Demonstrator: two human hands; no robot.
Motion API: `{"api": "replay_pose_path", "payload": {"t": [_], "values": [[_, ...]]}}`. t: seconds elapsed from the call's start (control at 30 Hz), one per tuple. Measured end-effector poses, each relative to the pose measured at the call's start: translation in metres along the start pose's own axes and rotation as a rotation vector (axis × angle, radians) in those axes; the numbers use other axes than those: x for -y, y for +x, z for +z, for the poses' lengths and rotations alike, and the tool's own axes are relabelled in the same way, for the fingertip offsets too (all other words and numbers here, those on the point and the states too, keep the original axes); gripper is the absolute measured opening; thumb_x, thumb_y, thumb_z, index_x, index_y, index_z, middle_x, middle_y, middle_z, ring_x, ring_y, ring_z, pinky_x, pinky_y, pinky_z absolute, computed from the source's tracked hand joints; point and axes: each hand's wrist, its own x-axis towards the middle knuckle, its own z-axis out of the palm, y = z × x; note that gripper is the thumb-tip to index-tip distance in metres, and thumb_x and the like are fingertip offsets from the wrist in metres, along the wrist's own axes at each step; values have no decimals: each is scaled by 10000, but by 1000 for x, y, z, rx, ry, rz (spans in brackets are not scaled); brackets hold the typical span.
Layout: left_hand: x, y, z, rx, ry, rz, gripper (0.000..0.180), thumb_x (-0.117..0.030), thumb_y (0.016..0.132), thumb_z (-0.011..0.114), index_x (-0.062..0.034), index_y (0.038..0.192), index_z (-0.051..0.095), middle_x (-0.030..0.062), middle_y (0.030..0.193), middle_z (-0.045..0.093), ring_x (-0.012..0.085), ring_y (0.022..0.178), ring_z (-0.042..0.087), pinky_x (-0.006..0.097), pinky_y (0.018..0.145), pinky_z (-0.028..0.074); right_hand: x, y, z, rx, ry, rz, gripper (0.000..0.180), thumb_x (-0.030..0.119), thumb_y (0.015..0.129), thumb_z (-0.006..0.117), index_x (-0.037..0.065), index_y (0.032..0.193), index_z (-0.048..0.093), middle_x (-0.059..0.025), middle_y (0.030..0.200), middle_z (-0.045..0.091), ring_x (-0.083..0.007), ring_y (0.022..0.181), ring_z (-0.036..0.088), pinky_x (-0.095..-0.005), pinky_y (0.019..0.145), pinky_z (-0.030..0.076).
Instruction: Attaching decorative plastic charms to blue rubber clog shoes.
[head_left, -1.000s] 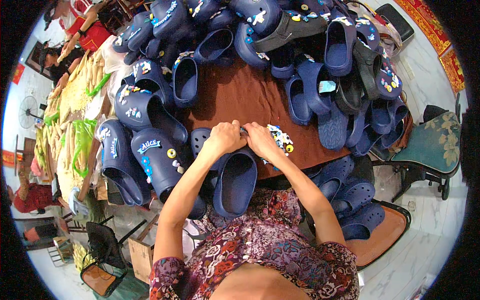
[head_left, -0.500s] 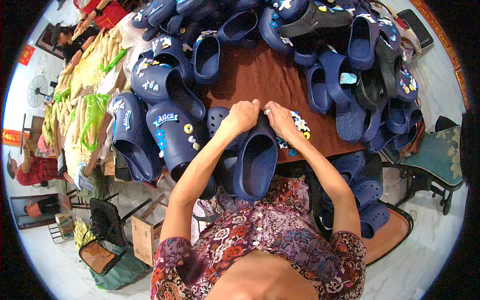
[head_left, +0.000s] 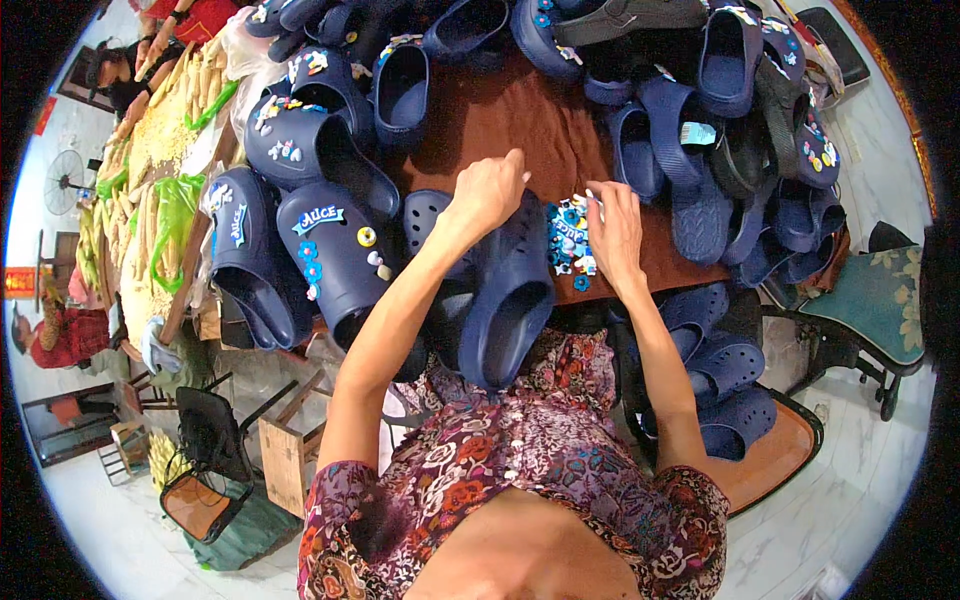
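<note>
A dark blue clog (head_left: 508,300) lies in front of me, its heel toward my body and its holed toe away. A second blue clog (head_left: 425,218) is partly hidden behind my left forearm. My left hand (head_left: 487,195) rests at the toe of the first clog with its fingers curled; whatever they grip is hidden. Just right of this toe, small colourful shoe charms (head_left: 568,240) in blue, white and yellow lie heaped on a brown cloth (head_left: 480,130). Over the heap's right edge hovers my right hand (head_left: 617,232), fingertips bent together, with a small white bit showing there.
Clogs with charms (head_left: 335,255) are stacked on the left; more blue and black clogs (head_left: 700,215) crowd the back and right. Plain clogs (head_left: 735,395) sit on an orange-brown chair seat (head_left: 770,450). Another table at left bears pale yellow produce (head_left: 165,140), with people beside it.
My right hand has left the clog's toe and moved right to the charm heap, uncovering more of it. My left hand stays at the toe. The view has shifted slightly.
</note>
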Motion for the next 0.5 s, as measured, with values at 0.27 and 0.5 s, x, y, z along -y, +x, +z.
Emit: {"api": "replay_pose_path", "payload": {"t": [0.27, 0.5], "values": [[-12, 1, -3, -43, -508, 127, 260, -275, 918, 655, -24, 946, 595, 206, 818, 699, 400, 796, 690, 459, 680, 530, 44, -2, 29, 258, 946, 442, 461, 160, 917, 687, 38, 1310, 479, -106, 1130, 636, -166, 975, 626, -311, 765, 544], [-15, -1, 1, 71, -286, 106, 337, -355, 917, 647, -28, 986, 606, 200, 853, 708, 394, 835, 692, 489, 728, 535, 39, -7, -3, 302, 731, 496, 425, 108, 933, 612, 25, 1326, 473, -156, 1148, 634, -227, 1045, 633, -319, 851, 505]]}}
